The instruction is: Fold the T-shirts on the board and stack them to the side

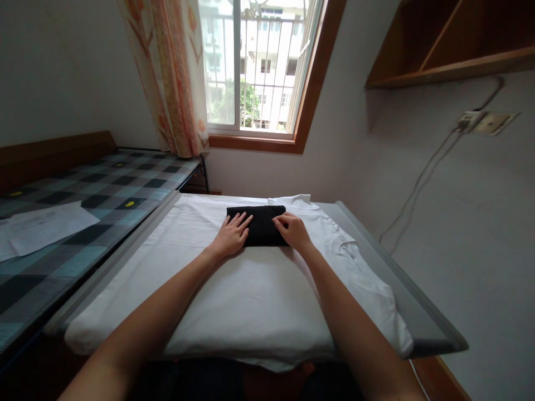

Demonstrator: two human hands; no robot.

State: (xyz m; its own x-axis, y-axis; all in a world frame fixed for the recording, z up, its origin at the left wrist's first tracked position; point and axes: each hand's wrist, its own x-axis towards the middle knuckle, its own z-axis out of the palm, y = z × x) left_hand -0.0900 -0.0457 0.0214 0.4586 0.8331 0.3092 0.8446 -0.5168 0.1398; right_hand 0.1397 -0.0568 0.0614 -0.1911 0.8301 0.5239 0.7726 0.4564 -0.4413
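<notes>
A folded black cloth [264, 227] lies as a neat rectangle on a white cloth [251, 301], which looks like a garment spread over a grey table. My left hand [234, 233] rests flat on the black cloth's left part, fingers spread. At its right end, my right hand [291, 229] is closed, with thumb and fingers pinched together at the cloth. The fingers hide exactly how much of the cloth is between them.
The grey table [376, 250] has a raised rim. To the left stands a bed with a checked mattress [167, 172], with paper sheets [45, 225] on it. Ahead are a curtain [179, 78] and a barred window [267, 72]. A wall shelf [451, 69] and cables [422, 178] are at right.
</notes>
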